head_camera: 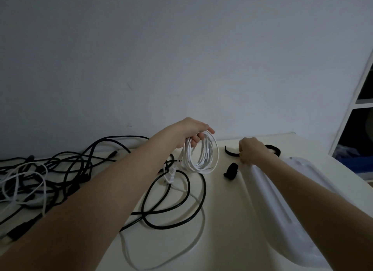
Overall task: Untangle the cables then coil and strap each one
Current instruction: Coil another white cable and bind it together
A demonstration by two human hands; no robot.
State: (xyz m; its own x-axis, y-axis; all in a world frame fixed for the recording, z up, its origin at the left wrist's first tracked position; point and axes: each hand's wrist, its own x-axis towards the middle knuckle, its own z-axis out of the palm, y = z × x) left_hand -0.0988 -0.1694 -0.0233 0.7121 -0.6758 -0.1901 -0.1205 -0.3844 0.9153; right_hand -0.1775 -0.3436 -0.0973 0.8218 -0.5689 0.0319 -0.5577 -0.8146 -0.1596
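While the left hand [196, 132] grips a coiled white cable [202, 156] and holds it upright above the desk [228, 200], the coil's plug end [169, 175] dangles down to the desk surface. Right hand [252, 150] is down on the desk at a curved black strap [232, 152], fingers curled at it; whether it actually pinches the strap, cannot tell. Second black strap loop [274, 148] lies just behind that hand. Small rolled black strap [231, 170] sits on the desk between the coil and the right forearm. Big tangle of black and white cables [46, 176] fills the desk's left side. Loose black cable loop [171, 206] lies centre, under the coil, with a white cable [167, 264] trailing toward the near edge. White plastic tray [282, 206] lies under the right forearm. White shelf unit [361, 101] stands far right, by the wall.
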